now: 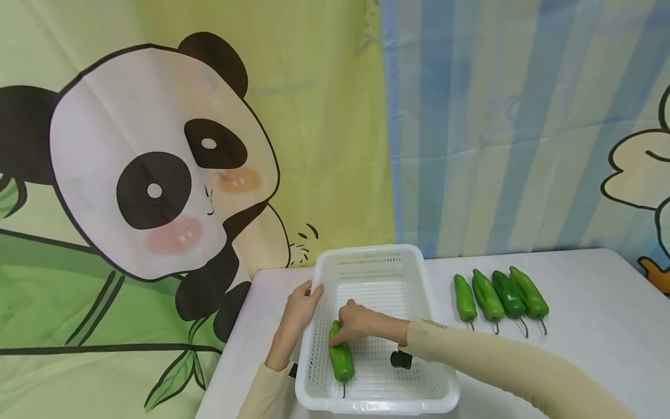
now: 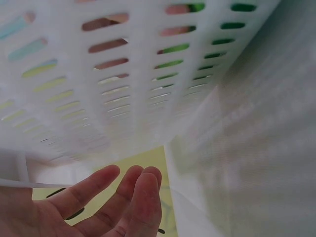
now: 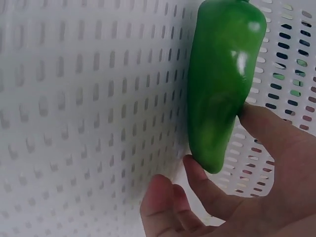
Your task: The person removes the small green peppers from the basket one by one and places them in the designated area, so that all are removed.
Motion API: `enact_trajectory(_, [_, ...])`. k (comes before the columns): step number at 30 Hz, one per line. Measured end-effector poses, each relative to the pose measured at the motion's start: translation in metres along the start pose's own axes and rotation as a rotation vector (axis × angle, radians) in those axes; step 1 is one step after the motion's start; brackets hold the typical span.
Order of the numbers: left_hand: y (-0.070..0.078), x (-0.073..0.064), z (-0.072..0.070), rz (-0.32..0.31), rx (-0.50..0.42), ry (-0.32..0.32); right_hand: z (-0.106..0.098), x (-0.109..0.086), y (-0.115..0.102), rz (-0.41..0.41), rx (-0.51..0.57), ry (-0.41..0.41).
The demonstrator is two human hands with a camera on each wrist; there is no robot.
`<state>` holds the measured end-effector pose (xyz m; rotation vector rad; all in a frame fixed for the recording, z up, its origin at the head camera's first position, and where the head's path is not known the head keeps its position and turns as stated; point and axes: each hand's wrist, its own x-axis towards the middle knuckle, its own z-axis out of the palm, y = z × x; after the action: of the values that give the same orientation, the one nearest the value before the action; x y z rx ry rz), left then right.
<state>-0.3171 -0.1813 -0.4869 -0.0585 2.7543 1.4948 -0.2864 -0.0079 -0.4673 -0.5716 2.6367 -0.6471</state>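
Note:
A white plastic basket [image 1: 378,405] with slotted walls and floor stands on the table. Inside it, along the left wall, lies a green pepper [image 1: 342,364], its stem toward the front. My right hand [image 1: 357,322] reaches into the basket and pinches the pepper's tapered end. In the right wrist view, the thumb is on one side of the pepper [image 3: 222,79] and a fingertip is at its tip. My left hand [image 1: 300,306] rests at the basket's left rim. From the left wrist view, its fingers extend loosely outside the slotted wall [image 2: 113,89].
Several more green peppers [image 1: 491,297] lie side by side on the white table [image 1: 591,326] to the right of the basket, stems toward the front. A curtain with a panda print [image 1: 167,110] hangs right behind the table.

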Motion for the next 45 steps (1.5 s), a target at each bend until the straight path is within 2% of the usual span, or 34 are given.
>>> enact_trajectory(10, [0.002,-0.001,-0.001,0.005,-0.016,-0.006,0.002,0.001,0.002,0.024,0.137,-0.032])
enact_trajectory(19, [-0.001,0.001,-0.001,0.013,-0.01,-0.019,0.002,0.002,0.001,0.051,0.161,-0.075])
enact_trajectory(22, [0.0,0.0,-0.001,0.01,-0.014,-0.024,-0.001,0.002,0.004,0.053,0.218,-0.111])
enact_trajectory(26, [0.001,0.0,-0.002,0.012,-0.011,-0.017,-0.013,0.002,0.01,0.082,0.364,-0.184])
enact_trajectory(30, [0.001,0.0,-0.001,0.019,-0.005,-0.008,-0.029,0.001,0.019,0.126,0.462,-0.237])
enact_trajectory(35, [-0.001,0.001,0.0,0.018,-0.001,0.006,-0.048,-0.002,0.03,0.142,0.515,-0.289])
enact_trajectory(41, [-0.002,0.002,0.001,0.023,0.009,0.022,-0.07,-0.01,0.043,0.15,0.608,-0.305])
enact_trajectory(45, [-0.003,0.003,0.002,0.023,0.004,0.017,-0.086,-0.015,0.05,0.128,0.643,-0.315])
